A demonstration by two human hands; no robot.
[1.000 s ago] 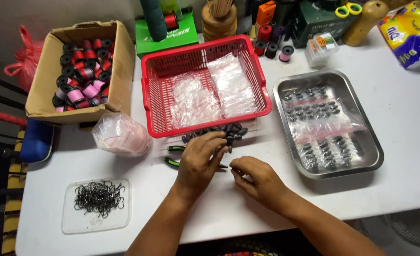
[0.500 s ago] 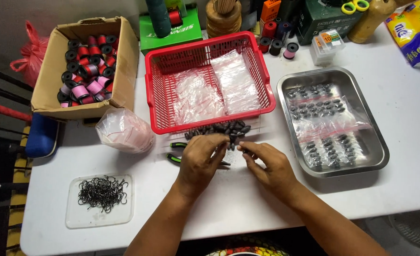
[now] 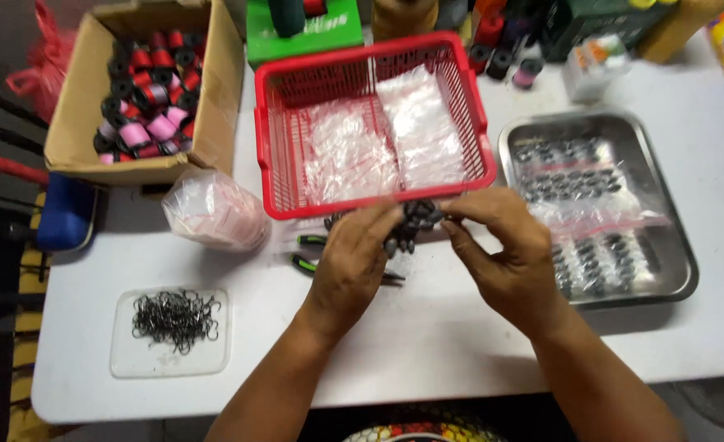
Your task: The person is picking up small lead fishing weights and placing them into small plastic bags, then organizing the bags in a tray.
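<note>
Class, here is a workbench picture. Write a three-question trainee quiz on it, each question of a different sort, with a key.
1. True or false: the red basket holds clear bags.
2. Which lies nearest the left hand? A the hooks; B the pliers; C the cardboard box.
3. Fill in: the steel tray stands on the ___ hand's side.

Key: 1 true; 2 B; 3 right.

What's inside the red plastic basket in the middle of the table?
The red plastic basket holds two heaps of clear plastic bags. Its front edge is partly covered by the left hand and right hand, so that strip is unseen.
</note>
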